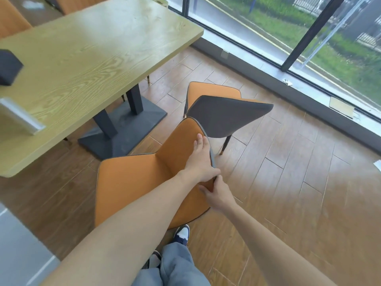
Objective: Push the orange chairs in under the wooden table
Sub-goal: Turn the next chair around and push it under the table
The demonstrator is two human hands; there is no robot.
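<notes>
The near orange chair [132, 186] stands out from the wooden table [86, 58], its seat pointing toward the table and its backrest toward me. My left hand [201, 162] grips the top edge of that backrest, fingers over the orange front. My right hand [216, 193] holds the same backrest's edge lower down, thumb on the front. A second orange chair [214, 91] with a grey back stands farther off, by the table's right end, also pulled out. Two more orange chairs [12, 19] sit at the table's far side.
The table's dark pedestal base [123, 124] rests on the wood floor. A black box [8, 67] and a metal holder [18, 116] sit on the table's left part. A floor-length window [288, 34] and its sill run along the right. My legs and shoes [181, 234] are below.
</notes>
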